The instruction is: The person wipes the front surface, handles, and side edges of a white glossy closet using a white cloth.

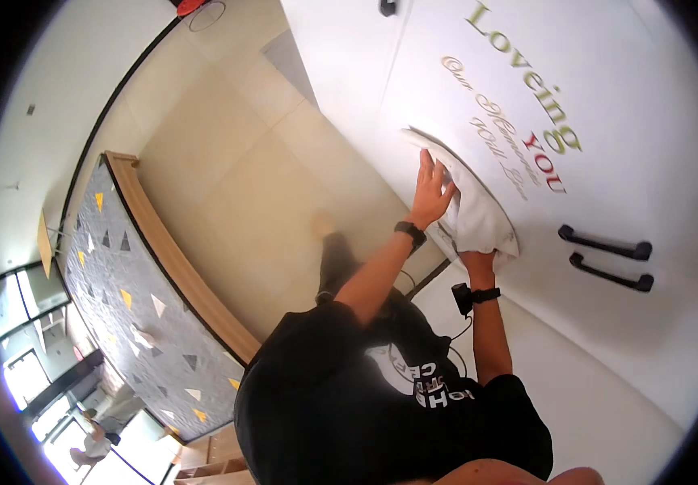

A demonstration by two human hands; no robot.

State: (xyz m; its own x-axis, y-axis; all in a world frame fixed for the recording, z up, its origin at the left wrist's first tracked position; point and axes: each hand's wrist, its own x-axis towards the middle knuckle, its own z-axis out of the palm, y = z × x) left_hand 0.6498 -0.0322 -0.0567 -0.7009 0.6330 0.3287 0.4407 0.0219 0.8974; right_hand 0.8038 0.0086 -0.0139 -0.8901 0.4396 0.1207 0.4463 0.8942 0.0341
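A white cloth (478,212) lies bunched against the white cabinet door (607,73), its folded edge running in a curve along the door. My left hand (432,192) rests at the cloth's upper left side, fingers stretched out and apart. Below it, my right hand (478,258) reaches in under the cloth. The cloth covers its fingers, so their grip does not show. A dark band sits on each wrist, and the right one carries a small black box (462,298).
Two black handles (606,242) stick out from the door, right of the cloth. Left of me stands a wood-framed bed (179,267) with a grey triangle-patterned cover. Beige tiled floor (244,170) lies between bed and cabinet. A thin cable (463,330) hangs near my right wrist.
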